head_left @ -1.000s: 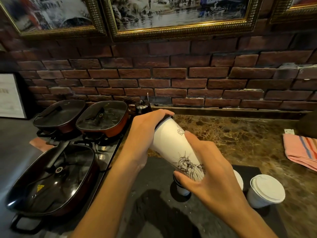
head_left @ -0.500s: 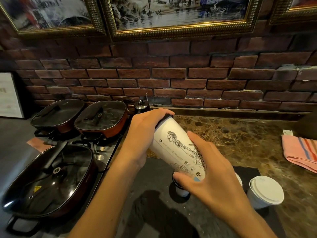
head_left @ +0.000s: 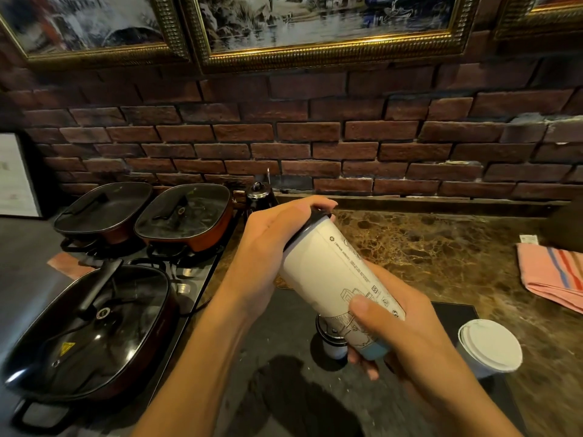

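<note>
A tall white paper cup (head_left: 328, 272) with line drawings and a black lid is held tilted above the dark mat (head_left: 284, 389), its top leaning away to the left. My left hand (head_left: 271, 250) grips the black lid end, fingers curled over it. My right hand (head_left: 397, 329) grips the cup's lower end, thumb across the printed side. Below the cup a small cup with a dark lid (head_left: 331, 339) stands on the mat, partly hidden.
A white-lidded paper cup (head_left: 489, 348) stands on the mat at the right. Three lidded red pans (head_left: 94, 329) sit on the stove at the left. A striped pink cloth (head_left: 555, 275) lies on the marble counter. A brick wall runs behind.
The tall cup has turned about its axis between my hands: the statue drawing has rotated out of sight and a different print now faces me. Both hands keep their places.
</note>
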The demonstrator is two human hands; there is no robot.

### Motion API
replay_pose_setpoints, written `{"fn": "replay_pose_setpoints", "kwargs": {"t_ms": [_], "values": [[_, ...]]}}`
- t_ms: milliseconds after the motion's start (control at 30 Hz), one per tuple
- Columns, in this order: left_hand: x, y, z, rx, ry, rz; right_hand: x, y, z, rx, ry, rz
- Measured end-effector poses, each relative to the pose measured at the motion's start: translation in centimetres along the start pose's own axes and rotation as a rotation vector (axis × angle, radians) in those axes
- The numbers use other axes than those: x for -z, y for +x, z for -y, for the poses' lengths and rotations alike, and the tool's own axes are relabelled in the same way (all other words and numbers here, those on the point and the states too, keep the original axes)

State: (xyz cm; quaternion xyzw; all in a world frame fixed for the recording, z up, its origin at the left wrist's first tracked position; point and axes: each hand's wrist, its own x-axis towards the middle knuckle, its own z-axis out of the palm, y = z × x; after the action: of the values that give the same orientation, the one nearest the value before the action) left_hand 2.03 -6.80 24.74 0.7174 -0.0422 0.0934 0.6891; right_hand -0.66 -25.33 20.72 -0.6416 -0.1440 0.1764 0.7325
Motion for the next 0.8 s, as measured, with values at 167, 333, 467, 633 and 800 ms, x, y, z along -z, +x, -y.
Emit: {"fn": "replay_pose_setpoints", "kwargs": {"t_ms": [167, 333, 467, 633, 800], "values": [[0.1, -0.2, 0.3, -0.012, 0.023, 0.014, -0.1, 0.2, 0.2, -0.077, 0.124, 0.004], [0.8, -0.5, 0.5, -0.047, -0.132, 0.04, -0.4, 0.3, 0.9, -0.108, 0.302, 0.011], [-0.4, -1.5, 1.4, -0.015, -0.376, 0.028, -1.2, 0.2, 0.7, -0.289, 0.719, 0.069], [-1.1, -2.2, 2.0, 0.027, -0.506, -0.027, -2.5, 0.1, 0.3, -0.425, 0.895, 0.069], [-0.5, -2.0, 1.4, 0.036, -0.324, -0.201, -2.9, 0.1, -0.3, -0.05, -0.098, -0.196]]}}
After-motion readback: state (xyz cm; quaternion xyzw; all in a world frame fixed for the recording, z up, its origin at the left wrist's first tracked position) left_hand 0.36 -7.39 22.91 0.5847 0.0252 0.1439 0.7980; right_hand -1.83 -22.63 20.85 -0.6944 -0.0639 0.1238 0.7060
